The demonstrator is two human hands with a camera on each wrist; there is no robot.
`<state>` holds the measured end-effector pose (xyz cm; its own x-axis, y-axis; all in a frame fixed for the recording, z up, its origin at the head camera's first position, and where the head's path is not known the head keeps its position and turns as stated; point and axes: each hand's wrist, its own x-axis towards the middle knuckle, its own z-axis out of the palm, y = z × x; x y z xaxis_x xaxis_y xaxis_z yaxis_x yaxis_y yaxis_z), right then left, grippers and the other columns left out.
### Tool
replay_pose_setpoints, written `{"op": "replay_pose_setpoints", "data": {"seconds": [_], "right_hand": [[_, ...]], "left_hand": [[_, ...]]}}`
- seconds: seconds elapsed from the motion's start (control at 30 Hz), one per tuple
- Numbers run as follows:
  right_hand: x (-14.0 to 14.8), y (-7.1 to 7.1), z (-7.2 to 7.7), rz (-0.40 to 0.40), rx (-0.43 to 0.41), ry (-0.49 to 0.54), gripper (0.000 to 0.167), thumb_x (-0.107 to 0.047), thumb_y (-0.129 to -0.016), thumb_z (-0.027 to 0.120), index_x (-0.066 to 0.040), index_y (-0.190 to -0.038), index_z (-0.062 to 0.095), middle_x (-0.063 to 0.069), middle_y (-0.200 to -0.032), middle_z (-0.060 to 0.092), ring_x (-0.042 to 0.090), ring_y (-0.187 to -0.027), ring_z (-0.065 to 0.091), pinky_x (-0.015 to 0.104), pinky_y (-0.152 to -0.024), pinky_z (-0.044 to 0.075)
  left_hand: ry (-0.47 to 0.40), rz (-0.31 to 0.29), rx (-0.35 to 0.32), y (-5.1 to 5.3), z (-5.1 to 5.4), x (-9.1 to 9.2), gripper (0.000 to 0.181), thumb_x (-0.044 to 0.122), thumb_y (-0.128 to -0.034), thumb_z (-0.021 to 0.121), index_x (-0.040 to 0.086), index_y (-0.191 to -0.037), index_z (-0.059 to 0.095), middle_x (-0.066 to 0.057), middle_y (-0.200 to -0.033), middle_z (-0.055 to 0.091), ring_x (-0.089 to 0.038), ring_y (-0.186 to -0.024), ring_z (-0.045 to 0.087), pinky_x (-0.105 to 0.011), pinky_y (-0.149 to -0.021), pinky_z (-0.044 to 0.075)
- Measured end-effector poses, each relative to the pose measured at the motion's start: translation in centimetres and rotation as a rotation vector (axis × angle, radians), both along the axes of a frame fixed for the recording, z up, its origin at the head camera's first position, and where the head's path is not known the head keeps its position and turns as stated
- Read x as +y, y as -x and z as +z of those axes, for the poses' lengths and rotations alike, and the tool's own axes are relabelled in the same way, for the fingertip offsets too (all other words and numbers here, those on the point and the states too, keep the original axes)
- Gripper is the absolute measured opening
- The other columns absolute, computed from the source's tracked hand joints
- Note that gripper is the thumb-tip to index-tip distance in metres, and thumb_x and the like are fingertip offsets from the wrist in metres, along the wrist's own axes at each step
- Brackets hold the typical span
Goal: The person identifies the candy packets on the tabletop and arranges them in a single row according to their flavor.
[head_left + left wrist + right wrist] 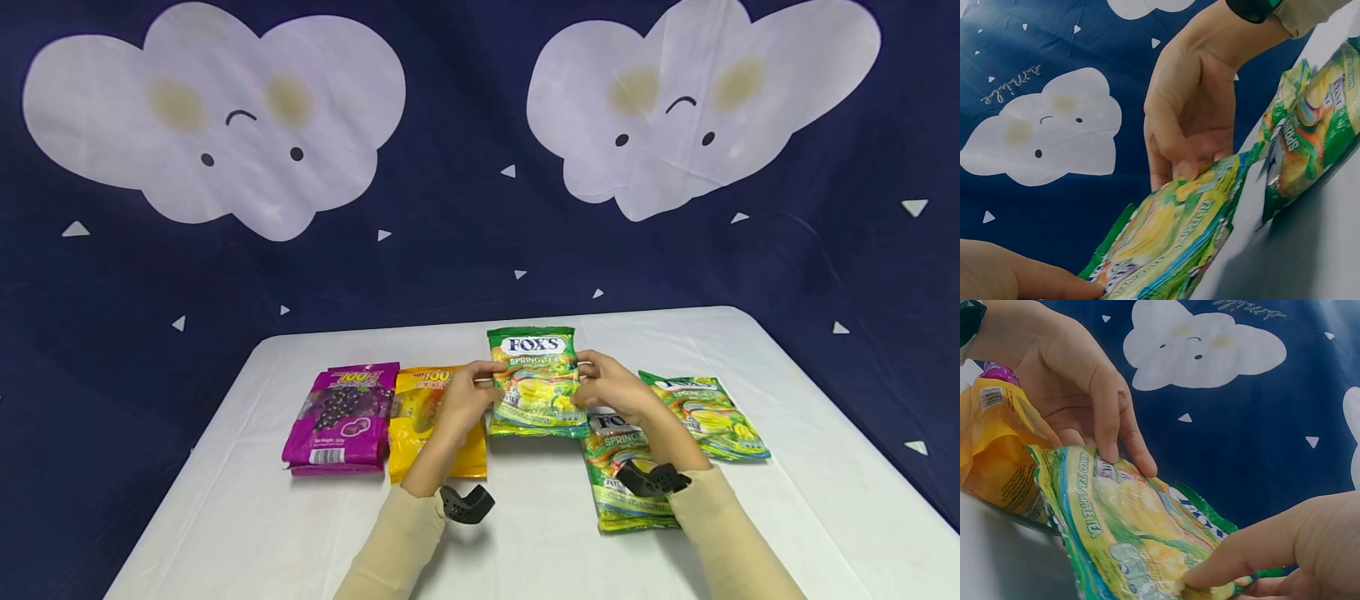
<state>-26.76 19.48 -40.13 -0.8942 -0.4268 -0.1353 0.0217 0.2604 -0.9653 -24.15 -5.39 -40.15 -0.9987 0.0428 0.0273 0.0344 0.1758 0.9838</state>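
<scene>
Head view, mid-frame: your left hand and right hand pinch opposite edges of the Fox's bag, likely for even support.

Glossy crinkled plastic Fox's bags, matt white tablecloth, matt blue cloth backdrop

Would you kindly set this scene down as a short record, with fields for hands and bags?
Held: green Fox's bag, front facing head camera
Left hand: holds its left edge
Right hand: holds its right edge
Left side: yellow bag, partly hidden; purple bag farther out
Right side: front green bag, partly hidden; rear green bag
Surface: white tablecloth
</scene>
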Motion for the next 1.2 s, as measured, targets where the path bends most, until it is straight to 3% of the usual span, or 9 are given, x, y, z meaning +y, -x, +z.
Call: {"op": "replay_pose_setpoints", "data": {"seconds": [0.2, 0.4, 0.73, 0.97, 1.2], "right_hand": [[-0.1, -0.3, 0.7, 0.042, -0.003, -0.021, 0.088, -0.004, -0.085, 0.064, 0.010, -0.149, 0.006, 0.041, -0.149, 0.010, 0.045, -0.120, 0.048, 0.052, -0.096, 0.043], [0.0, -0.6, 1.2, 0.078, -0.009, -0.038, 0.087, -0.006, -0.086, 0.063, 0.011, -0.149, 0.005, 0.040, -0.149, 0.009, 0.048, -0.127, 0.040, 0.052, -0.097, 0.043], [0.0, -0.8, 1.4, 0.072, -0.005, -0.052, 0.088, -0.005, -0.084, 0.065, 0.012, -0.148, 0.007, 0.041, -0.148, 0.011, 0.049, -0.128, 0.039, 0.051, -0.096, 0.045], [0.1, -0.7, 1.2, 0.097, -0.002, -0.053, 0.088, -0.003, -0.084, 0.066, 0.014, -0.146, 0.007, 0.043, -0.147, 0.015, 0.043, -0.117, 0.052, 0.047, -0.089, 0.050], [0.4, -0.7, 1.3, 0.144, -0.016, -0.033, 0.082, -0.001, -0.085, 0.065, 0.014, -0.144, 0.010, 0.041, -0.142, 0.023, 0.028, -0.097, 0.060, 0.045, -0.085, 0.052]], "left_hand": [[0.068, -0.032, 0.001, 0.0, 0.5, -0.8, 0.033, -0.008, -0.0807, 0.067, 0.001, -0.112, 0.069, -0.014, -0.110, 0.064, -0.022, -0.091, 0.063, -0.028, -0.071, 0.054], [0.073, -0.069, -0.005, 0.0, 1.0, -1.3, 0.030, -0.007, -0.0801, 0.068, 0.000, -0.110, 0.070, -0.013, -0.106, 0.065, -0.017, -0.078, 0.060, -0.037, -0.069, 0.055], [0.122, -0.092, -0.002, -0.3, 1.5, -1.6, 0.023, -0.003, -0.0809, 0.071, 0.001, -0.104, 0.071, -0.011, -0.104, 0.067, -0.017, -0.074, 0.062, -0.042, -0.069, 0.056], [0.137, -0.142, -0.014, -0.3, 1.5, -2.1, 0.025, 0.001, -0.0806, 0.073, 0.004, -0.105, 0.070, -0.010, -0.101, 0.065, -0.021, -0.072, 0.065, -0.042, -0.068, 0.056], [0.144, -0.206, -0.044, -0.5, 1.8, -2.7, 0.026, 0.003, -0.0826, 0.073, 0.003, -0.108, 0.069, -0.012, -0.101, 0.063, -0.021, -0.072, 0.066, -0.039, -0.069, 0.056]]}}
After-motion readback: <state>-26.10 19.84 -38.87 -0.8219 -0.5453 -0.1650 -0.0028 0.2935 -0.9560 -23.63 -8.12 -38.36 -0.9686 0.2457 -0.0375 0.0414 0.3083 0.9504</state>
